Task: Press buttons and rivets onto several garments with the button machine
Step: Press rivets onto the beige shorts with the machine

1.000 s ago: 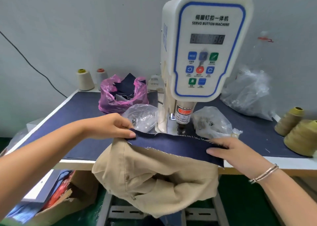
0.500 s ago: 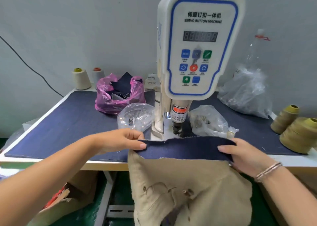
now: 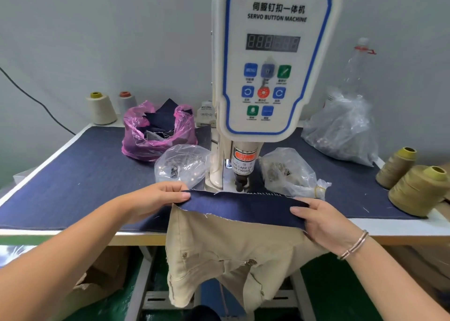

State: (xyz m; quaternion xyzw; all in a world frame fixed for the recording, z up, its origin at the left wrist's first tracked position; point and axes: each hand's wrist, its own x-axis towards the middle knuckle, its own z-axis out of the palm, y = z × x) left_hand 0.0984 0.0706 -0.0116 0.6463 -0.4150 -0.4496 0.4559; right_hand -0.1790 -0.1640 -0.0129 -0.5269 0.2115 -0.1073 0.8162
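Garment now hangs flatter below the button machine; your left hand and right hand pinch its navy strip taut, ready for pressing.

Table under a navy mat, button machine, pink bag, clear bags, thread cones, garment at the front edge

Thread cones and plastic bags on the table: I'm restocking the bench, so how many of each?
Thread cones: 4, two at back left, two at right
Pink bags: 1
Clear bags: 3
Total: 8
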